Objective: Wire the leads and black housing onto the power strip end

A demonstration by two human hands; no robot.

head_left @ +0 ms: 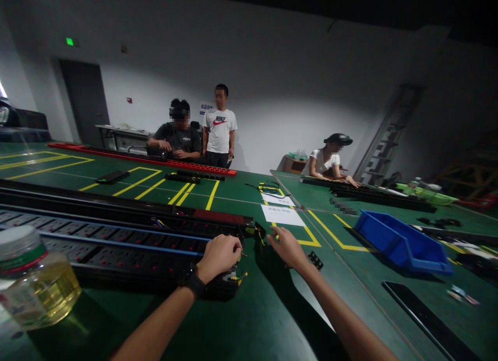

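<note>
A long black power strip assembly (116, 241) with rows of sockets and blue wires lies across the green table (249, 319). My left hand (220, 254) is curled closed at its right end, where yellow wires (238, 278) stick out; what the fingers grip is hidden. My right hand (286, 245) reaches in from the right, fingers bent together by the strip's end cap (260, 231), touching small parts there. A small black connector piece (316, 260) lies just right of that hand.
A plastic jar of yellow liquid (33, 280) stands at the near left. A blue bin (402, 241), white paper sheets (282, 214) and a black flat strip (424, 314) lie to the right. Three people are at the far tables.
</note>
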